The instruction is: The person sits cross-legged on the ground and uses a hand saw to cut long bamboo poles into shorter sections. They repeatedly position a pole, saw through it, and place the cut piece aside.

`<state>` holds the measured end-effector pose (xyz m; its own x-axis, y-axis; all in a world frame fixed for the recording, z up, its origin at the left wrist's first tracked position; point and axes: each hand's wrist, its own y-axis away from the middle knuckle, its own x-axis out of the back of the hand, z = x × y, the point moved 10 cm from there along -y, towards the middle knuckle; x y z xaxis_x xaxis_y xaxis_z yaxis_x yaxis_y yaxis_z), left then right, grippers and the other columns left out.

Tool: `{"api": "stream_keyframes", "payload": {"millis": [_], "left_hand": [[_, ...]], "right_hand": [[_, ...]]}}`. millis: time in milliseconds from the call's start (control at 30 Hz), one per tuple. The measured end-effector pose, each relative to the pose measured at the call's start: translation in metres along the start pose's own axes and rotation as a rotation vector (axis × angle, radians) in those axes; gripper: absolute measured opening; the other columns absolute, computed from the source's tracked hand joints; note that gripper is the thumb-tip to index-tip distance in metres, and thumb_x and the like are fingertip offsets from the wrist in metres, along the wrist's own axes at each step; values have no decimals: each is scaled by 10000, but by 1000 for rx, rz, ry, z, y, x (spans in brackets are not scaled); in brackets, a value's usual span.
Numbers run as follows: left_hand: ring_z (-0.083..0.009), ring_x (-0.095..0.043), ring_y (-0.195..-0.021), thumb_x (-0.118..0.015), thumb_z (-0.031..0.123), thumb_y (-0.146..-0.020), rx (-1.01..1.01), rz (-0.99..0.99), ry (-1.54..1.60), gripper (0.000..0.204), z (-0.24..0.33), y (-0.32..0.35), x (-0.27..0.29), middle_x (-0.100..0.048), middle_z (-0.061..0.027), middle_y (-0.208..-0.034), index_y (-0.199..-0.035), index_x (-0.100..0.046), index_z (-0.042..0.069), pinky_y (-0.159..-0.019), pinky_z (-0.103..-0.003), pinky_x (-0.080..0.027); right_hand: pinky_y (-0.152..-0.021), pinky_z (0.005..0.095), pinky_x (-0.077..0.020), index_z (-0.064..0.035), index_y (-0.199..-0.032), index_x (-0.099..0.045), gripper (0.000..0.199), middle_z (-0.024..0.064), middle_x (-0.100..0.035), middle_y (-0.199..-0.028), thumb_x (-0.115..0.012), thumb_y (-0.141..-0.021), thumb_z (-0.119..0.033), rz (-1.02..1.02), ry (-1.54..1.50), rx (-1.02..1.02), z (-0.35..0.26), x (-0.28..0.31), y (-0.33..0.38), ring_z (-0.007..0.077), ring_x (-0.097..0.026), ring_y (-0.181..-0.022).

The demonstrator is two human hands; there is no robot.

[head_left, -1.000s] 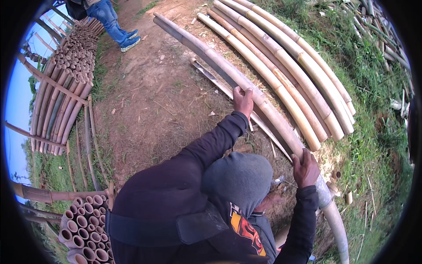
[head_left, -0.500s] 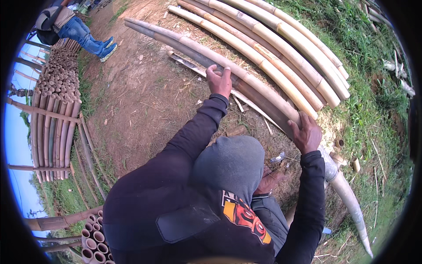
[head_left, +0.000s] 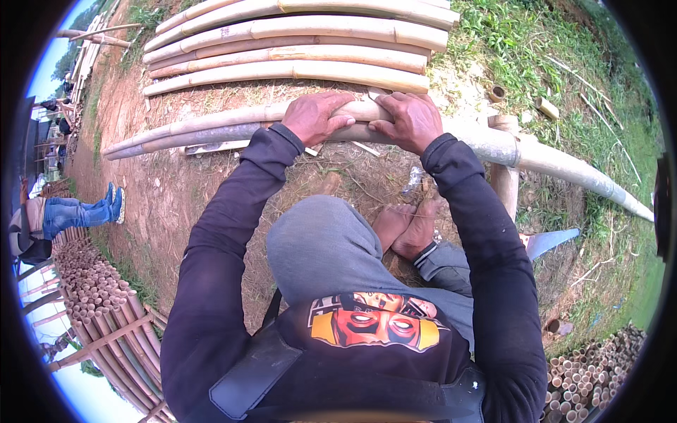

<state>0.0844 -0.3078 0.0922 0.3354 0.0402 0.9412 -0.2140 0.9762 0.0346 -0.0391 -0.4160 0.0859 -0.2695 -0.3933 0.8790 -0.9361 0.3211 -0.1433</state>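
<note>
A long pale bamboo pole [head_left: 211,127] lies across the ground in front of me, running from far left to lower right, resting on a short wooden post [head_left: 504,169]. My left hand [head_left: 321,116] grips it from above. Just to its right, my right hand [head_left: 405,120] is clamped on the same pole. Both arms wear dark sleeves. My bare feet [head_left: 405,229] sit on the dirt beneath the pole, below my hands.
Several thick bamboo poles [head_left: 296,49] lie stacked beyond the one I hold. Bundles of cut bamboo [head_left: 99,303] are stacked at lower left and bamboo ends [head_left: 592,370] at lower right. A person in jeans [head_left: 70,211] stands at left. A blade [head_left: 553,241] lies at right.
The view has swung so the pole now runs nearly level. My two hands have come close together on the pole; before they were spread far apart.
</note>
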Motion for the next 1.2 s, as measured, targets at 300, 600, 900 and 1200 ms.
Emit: {"api": "stream_keyframes", "payload": {"millis": [300, 600, 900, 1200], "left_hand": [[-388, -684, -1229, -716, 394, -1002, -49, -7, -17, 524, 2, 0, -4, -716, -203, -1337, -1430, -659, 96, -1050, -466, -541], [-388, -694, -1191, -714, 414, -990, -81, -19, -54, 533, 5, -3, -5, -719, -172, -1322, -1425, -654, 112, -1012, -481, -554], [-404, -664, -1273, -737, 378, -991, -63, -91, -68, 543, 3, -8, -6, -700, -228, -1369, -1427, -647, 67, -1086, -464, -519], [-425, -682, -1213, -681, 494, -1002, -96, -121, -126, 579, 16, -18, -20, -721, -239, -1304, -1425, -650, 100, -1052, -498, -528]], "right_hand": [[-931, 453, -552, -19, -1235, -680, 347, 165, -713, -1132, -739, -993, -260, 766, 187, -616, 163, 103, 245, 360, -686, -1071], [-1038, 498, -534, -13, -1170, -776, 593, 281, -736, -1251, -693, -935, -552, -158, -47, -1495, 357, -84, 540, 450, -684, -1230], [-991, 527, -534, 84, -1114, -676, 478, 362, -720, -1150, -679, -927, -355, 859, -124, -1606, 322, 12, 542, 500, -702, -1122], [-1140, 461, -490, 44, -1394, -653, 759, 282, -640, -1447, -679, -940, -563, 8, -215, -1525, 353, -85, 525, 416, -633, -1338]]}}
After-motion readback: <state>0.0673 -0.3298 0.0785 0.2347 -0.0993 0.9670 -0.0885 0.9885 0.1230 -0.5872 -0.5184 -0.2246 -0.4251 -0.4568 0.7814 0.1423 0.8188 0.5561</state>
